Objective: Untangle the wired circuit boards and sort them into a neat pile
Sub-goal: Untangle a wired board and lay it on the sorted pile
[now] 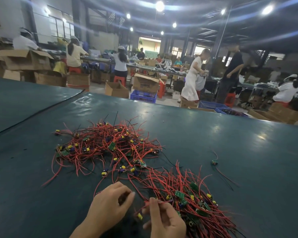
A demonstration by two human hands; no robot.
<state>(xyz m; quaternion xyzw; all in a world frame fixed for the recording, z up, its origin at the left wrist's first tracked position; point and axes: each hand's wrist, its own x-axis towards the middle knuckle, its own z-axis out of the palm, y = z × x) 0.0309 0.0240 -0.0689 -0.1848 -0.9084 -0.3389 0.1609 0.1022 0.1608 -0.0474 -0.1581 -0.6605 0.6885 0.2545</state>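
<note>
DARK GREEN WORKTABLE, ASSEMBLY HALL: A worker's hands meet at six o'clock of the frame over the table (213,134), partway through separating wired circuit boards. The right hand (163,219) pinches a red wire (162,202) between thumb and forefinger. A small yellow-capped board (139,216) hangs just below, between the two hands, apparently on that lead. The left hand (110,201) has its fingers curled inward, but blur hides whether they grip a wire or nothing at all.

The tangled heap (107,146) lies at eleven o'clock from the hands, with red and black leads looping every way. The sorted pile (193,203), its wires running roughly parallel, lies at three o'clock, just beside the right hand. One stray board (214,162) rests alone at two o'clock, well apart from both. Perhaps half the boards look sorted.

The step in hand appears to be freeing a single board for the pile. To do it well, the worker would likely follow the pinched lead to its board and draw it out slowly along its own length rather than yank it. The other hand could pin neighbouring wires so the heap does not drag along. Laying the board along the same line as the pile's leads would keep the pile neat. Cardboard boxes (145,84) and blue crates (143,96) crowd the hall at twelve o'clock.
</note>
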